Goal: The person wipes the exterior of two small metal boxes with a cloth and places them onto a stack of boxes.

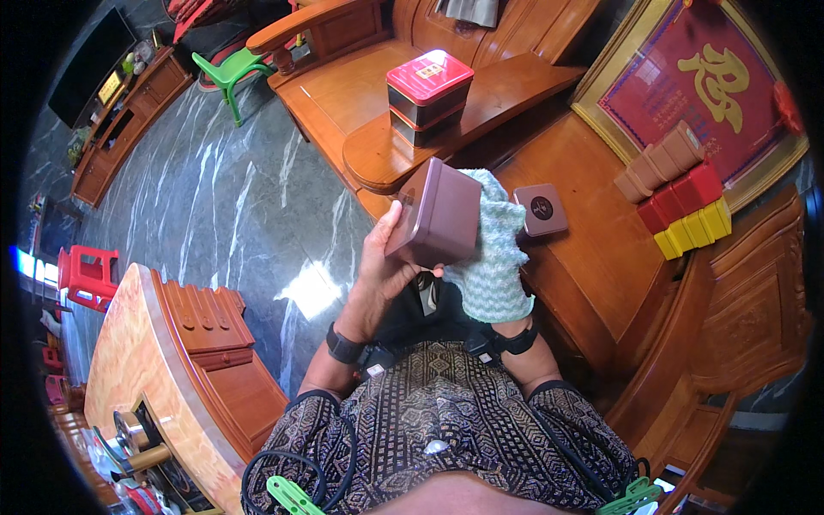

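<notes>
Near the middle of the view, my left hand [378, 264] grips a brown square tin [450, 212] from its left side and below, thumb on the near wall. A pale green and white striped cloth [499, 264] covers my right hand [496, 283] and lies against the tin's right side. The fingers under the cloth are hidden. A flat brown square lid [541, 210] with a dark round emblem rests on the wooden seat to the right of the cloth.
Red and black tins [430, 96] stand stacked on the wooden armrest [380, 154]. Brown, red and yellow boxes [692, 193] are piled at right before a framed picture [714, 84]. A marble-topped cabinet [148, 360] is at left, a green chair [228, 71] beyond.
</notes>
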`<state>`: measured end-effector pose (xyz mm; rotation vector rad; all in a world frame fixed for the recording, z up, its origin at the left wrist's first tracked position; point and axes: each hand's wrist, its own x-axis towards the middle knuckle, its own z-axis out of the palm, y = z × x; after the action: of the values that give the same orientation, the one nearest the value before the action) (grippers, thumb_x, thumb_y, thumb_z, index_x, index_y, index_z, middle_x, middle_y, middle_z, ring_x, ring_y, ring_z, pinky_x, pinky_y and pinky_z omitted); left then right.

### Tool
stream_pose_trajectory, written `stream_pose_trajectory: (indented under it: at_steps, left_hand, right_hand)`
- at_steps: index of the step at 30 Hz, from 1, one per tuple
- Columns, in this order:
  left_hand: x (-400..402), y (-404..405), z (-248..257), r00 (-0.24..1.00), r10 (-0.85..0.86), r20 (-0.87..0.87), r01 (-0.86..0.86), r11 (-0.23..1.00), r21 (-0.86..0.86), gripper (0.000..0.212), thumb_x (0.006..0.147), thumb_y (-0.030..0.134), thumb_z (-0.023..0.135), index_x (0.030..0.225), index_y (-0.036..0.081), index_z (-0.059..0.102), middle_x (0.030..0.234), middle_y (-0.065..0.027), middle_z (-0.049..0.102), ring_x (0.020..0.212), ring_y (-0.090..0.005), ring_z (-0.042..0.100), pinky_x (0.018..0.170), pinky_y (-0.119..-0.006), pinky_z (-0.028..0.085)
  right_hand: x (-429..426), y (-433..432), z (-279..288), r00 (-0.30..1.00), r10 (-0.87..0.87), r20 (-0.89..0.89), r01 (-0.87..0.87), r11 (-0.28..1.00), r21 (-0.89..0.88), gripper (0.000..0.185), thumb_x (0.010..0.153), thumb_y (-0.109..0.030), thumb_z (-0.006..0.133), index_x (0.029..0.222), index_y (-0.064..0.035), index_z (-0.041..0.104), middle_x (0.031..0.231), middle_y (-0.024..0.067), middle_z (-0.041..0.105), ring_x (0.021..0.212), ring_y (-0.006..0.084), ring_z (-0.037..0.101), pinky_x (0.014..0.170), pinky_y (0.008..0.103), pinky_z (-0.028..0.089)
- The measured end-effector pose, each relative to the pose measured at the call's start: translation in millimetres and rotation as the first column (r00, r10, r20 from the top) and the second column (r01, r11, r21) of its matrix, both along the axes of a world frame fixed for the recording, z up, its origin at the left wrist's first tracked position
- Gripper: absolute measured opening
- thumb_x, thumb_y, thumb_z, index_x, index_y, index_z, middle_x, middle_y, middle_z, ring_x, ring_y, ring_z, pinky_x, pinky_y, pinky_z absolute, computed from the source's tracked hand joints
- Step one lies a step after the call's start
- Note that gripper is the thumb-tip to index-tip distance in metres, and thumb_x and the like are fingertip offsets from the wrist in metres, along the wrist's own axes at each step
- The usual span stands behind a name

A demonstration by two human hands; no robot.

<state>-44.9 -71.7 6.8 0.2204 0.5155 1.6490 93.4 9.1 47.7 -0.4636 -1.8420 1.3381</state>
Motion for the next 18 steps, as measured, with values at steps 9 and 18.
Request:
stream_pose_trajectory:
  at_steps: [9,18]
  left_hand:
    - [-12.3,0.4,2.7,0.998,0.07,-0.007,-0.07,0.998,0.003,0.05,0.098,0.046,0.036,0.12,0.003,0.048,0.107,-0.0178,0.061,0.082,-0.0324,0.065,0.056,-0.046,0.057]
    - [-6.0,-0.6,11.5,0.932,0.183,-0.313,-0.19,0.982,0.009,0.041,0.097,0.035,0.04,0.115,-0.001,0.049,0.092,-0.0134,0.061,0.075,-0.0225,0.063,0.057,-0.037,0.055]
  right_hand:
    - [-5.4,-13.7,-9.1,0.525,-0.768,0.367,-0.083,0.383,0.92,0.04,0.09,-0.011,0.049,0.127,0.004,0.047,0.121,0.0133,0.055,0.101,0.0234,0.06,0.086,0.0322,0.049]
    - [-9.0,-19.4,14.4,0.336,-0.937,-0.097,-0.434,-0.246,0.867,0.019,0.082,-0.014,0.052,0.086,0.0,0.064,0.075,0.0142,0.062,0.067,0.0213,0.061,0.064,0.0325,0.047]
